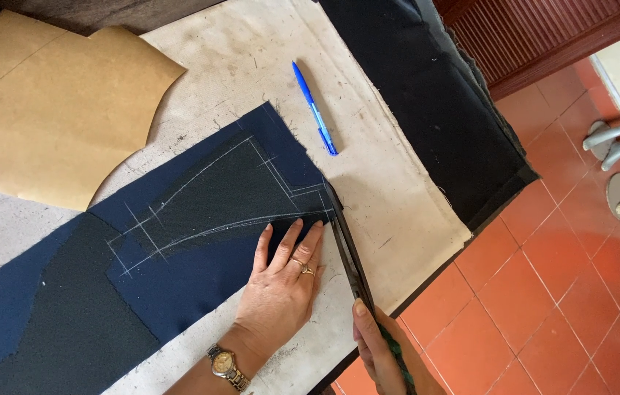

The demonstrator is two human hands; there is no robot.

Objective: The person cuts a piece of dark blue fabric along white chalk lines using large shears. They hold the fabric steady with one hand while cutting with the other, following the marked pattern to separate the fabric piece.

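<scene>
Flat on navy cloth (200, 271), left hand (281, 281) with fingers spread and pressing near chalk lines (215, 197). Clamped round long dark scissors (348, 252), right hand (379, 351) at table (390, 190) edge, blades at cloth's right edge. Nearby: blue pen (315, 108), brown paper pattern (54, 110), black fabric (434, 95).
</scene>
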